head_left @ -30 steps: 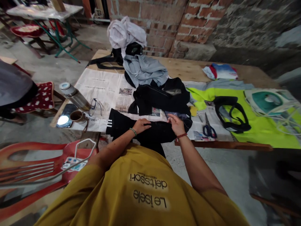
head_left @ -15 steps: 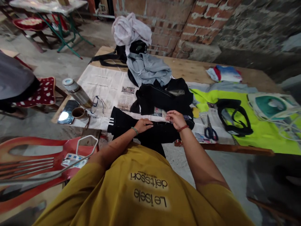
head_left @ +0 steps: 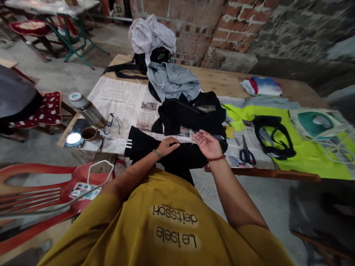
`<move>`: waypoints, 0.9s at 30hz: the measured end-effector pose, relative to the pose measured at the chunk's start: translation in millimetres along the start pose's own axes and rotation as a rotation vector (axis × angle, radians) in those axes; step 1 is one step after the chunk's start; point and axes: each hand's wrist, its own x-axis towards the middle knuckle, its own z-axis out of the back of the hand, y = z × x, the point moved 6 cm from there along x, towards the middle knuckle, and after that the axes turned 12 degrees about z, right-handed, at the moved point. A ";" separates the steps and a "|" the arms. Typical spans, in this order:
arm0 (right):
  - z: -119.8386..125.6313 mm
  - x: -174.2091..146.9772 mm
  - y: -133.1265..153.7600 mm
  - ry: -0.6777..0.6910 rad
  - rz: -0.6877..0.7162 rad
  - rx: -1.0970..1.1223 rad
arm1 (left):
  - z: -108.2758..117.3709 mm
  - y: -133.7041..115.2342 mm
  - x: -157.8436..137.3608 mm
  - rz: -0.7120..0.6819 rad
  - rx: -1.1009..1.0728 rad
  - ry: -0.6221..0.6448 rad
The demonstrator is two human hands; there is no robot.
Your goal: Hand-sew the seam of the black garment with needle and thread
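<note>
A black garment with three white stripes (head_left: 146, 142) lies along the table's front edge, partly hanging over it. My left hand (head_left: 167, 147), with a green bead bracelet at the wrist, is closed on its upper edge, thumb against fingers. Just to the right, my right hand (head_left: 209, 146), wearing a red cord bracelet, is held above the cloth with the palm turned up. Its fingers are bent together as in a pinch; anything between them is too small to make out. Behind both hands lies another black garment (head_left: 191, 112), bunched up on newspaper.
Right of my hands are dark-handled scissors (head_left: 246, 155), a black strap (head_left: 274, 151), a neon yellow cloth (head_left: 310, 159) and an iron (head_left: 314, 123). On the left stand a flask (head_left: 88, 111), a mug (head_left: 91, 135), glasses (head_left: 112, 125) and a phone (head_left: 73, 138). A red chair (head_left: 66, 173) is beside me.
My right hand has rolled over, so that its palm now faces up more. My left hand stays on the striped garment. The whole view has shifted slightly.
</note>
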 end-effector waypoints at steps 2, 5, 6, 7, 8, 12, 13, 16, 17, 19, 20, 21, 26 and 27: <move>-11.9 -6.7 -4.7 0.026 0.015 0.026 | 8.9 -15.5 0.6 -0.043 0.013 -0.110; -24.8 -15.0 -11.9 0.052 0.057 0.008 | 8.6 -37.8 -0.1 -0.046 0.064 -0.127; -27.8 -17.2 -13.6 0.062 0.074 -0.015 | 4.8 -42.0 -0.6 -0.006 0.071 -0.092; -30.4 -19.1 -15.0 0.072 0.090 -0.047 | 0.9 -44.3 -1.3 0.049 0.077 -0.066; -32.6 -20.9 -16.1 0.082 0.103 -0.084 | -2.7 -45.2 -2.5 0.109 0.077 -0.049; -36.5 -26.0 -20.0 0.110 0.129 -0.222 | -14.2 -43.2 -7.3 0.274 -0.035 0.000; -36.3 -26.6 -20.2 0.118 0.134 -0.242 | -15.7 -42.0 -8.0 0.306 -0.071 0.011; -28.2 -26.5 -14.9 0.122 0.143 -0.389 | -17.1 -37.6 -10.3 0.419 -0.115 0.042; -22.3 -26.0 -8.9 0.099 0.162 -0.508 | -17.2 -36.5 -11.4 0.452 -0.112 0.054; -9.8 -26.2 11.8 0.025 0.264 -0.834 | -16.9 -35.5 -13.9 0.492 -0.090 0.072; -5.8 -27.9 24.3 -0.012 0.338 -0.998 | -17.1 -35.7 -15.3 0.495 -0.075 0.082; -4.3 -30.7 34.9 -0.030 0.405 -1.129 | -17.6 -36.2 -16.7 0.487 -0.057 0.093; -18.0 -51.0 23.6 0.309 0.250 -1.132 | -26.3 -42.4 -23.9 0.359 0.032 0.189; -20.5 -55.8 14.2 0.371 0.169 -1.087 | -28.4 -43.3 -25.3 0.340 0.036 0.210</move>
